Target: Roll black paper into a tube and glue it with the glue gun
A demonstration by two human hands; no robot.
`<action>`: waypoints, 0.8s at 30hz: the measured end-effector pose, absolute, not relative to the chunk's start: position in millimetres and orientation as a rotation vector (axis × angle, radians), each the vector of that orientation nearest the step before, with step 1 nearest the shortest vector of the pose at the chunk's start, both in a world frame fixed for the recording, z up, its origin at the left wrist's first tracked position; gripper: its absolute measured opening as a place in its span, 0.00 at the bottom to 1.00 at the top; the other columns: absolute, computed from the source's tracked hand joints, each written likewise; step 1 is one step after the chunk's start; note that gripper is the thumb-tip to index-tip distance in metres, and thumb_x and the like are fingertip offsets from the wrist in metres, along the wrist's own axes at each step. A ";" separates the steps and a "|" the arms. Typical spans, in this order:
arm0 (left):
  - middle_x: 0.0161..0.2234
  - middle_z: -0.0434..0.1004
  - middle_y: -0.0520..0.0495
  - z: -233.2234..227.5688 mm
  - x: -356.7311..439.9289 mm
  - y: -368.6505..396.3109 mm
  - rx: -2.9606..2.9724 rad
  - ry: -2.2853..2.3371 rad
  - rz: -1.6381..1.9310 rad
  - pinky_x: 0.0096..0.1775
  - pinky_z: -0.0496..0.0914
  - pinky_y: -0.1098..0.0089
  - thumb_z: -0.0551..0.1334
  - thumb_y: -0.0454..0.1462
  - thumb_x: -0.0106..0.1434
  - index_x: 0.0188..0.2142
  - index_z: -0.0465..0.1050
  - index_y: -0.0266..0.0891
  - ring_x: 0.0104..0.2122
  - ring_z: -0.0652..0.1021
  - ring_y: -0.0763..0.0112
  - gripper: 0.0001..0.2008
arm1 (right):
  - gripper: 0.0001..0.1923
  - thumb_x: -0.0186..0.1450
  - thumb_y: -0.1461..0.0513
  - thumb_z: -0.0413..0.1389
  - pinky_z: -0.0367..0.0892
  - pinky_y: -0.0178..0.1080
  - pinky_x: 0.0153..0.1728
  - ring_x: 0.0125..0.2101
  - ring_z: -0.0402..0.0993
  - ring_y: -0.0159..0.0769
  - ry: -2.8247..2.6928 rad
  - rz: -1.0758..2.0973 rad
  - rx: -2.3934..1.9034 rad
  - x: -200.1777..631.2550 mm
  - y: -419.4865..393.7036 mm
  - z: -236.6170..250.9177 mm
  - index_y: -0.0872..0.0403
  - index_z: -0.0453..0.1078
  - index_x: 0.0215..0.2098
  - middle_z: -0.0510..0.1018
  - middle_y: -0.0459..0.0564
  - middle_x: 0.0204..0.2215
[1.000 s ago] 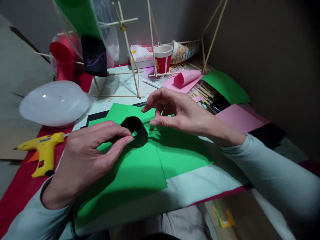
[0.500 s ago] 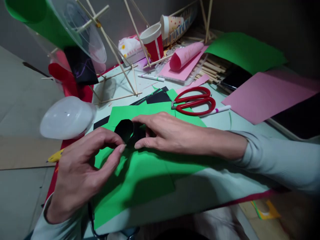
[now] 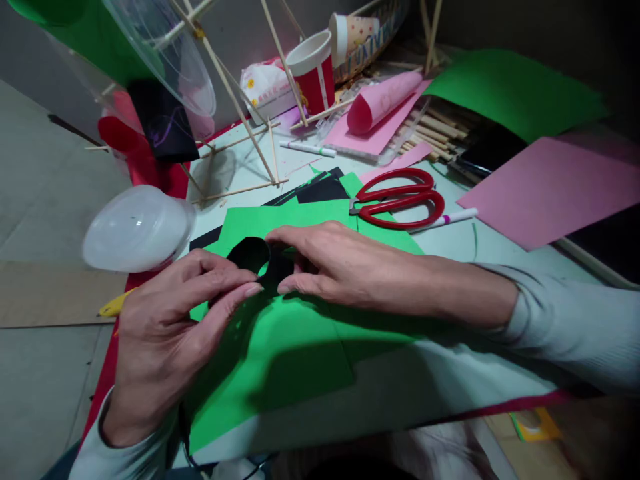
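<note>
A strip of black paper (image 3: 277, 267), curled into a ring, is held between my two hands above green paper sheets (image 3: 295, 360). My left hand (image 3: 175, 333) pinches the ring's near edge between thumb and fingers. On the other side, my right hand (image 3: 340, 267) grips it with thumb and index finger, the remaining fingers being partly hidden behind. Beyond my right hand lie red-handled scissors (image 3: 400, 199), their blades mostly out of sight. A few black paper pieces (image 3: 325, 187) rest at the far edge of the green sheets.
A wooden stick frame (image 3: 240, 103) rises at the back left. Left of my work lies a translucent plastic bowl (image 3: 137, 229). Behind are a red paper cup (image 3: 313, 73), rolled pink paper (image 3: 383, 103) and a bundle of sticks (image 3: 435, 130). A pink sheet (image 3: 555, 193) lies at right.
My left fingertips have closed more firmly on the black paper ring and shifted slightly right. The camera view has also moved a little. My right hand keeps its grip.
</note>
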State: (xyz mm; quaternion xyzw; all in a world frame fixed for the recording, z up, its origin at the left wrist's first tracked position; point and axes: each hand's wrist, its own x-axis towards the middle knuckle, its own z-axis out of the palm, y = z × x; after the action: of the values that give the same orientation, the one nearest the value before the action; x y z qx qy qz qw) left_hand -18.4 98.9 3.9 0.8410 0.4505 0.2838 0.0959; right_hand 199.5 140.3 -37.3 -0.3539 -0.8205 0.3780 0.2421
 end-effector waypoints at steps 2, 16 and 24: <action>0.34 0.80 0.55 4.9 -19.7 99.1 2.500 1.311 0.840 0.36 0.71 0.74 0.69 0.33 0.63 0.36 0.82 0.45 0.35 0.79 0.75 0.04 | 0.18 0.70 0.57 0.59 0.54 0.36 0.28 0.28 0.68 0.35 -2.251 1.047 -0.964 201.8 141.0 -36.2 0.56 0.69 0.55 0.73 0.43 0.25; 0.32 0.83 0.53 24.0 -31.3 101.9 1.956 1.306 1.165 0.30 0.74 0.78 0.71 0.31 0.58 0.28 0.83 0.43 0.31 0.80 0.74 0.05 | 0.23 0.67 0.62 0.60 0.69 0.42 0.42 0.40 0.78 0.38 -1.993 1.060 -0.988 201.1 142.7 -23.2 0.58 0.65 0.59 0.81 0.53 0.49; 0.31 0.78 0.49 22.0 -34.3 107.3 1.479 1.064 1.220 0.25 0.74 0.78 0.71 0.32 0.59 0.30 0.84 0.36 0.23 0.78 0.78 0.02 | 0.25 0.67 0.56 0.59 0.70 0.47 0.54 0.54 0.76 0.45 -1.778 1.342 -0.855 205.5 139.6 -16.9 0.57 0.67 0.60 0.78 0.57 0.55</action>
State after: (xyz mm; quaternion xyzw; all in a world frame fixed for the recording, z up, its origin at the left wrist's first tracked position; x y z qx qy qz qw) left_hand -34.3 107.3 22.0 0.5999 0.4316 0.4951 0.4569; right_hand 205.5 139.6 -16.9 -0.3331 -0.6927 0.5227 0.3689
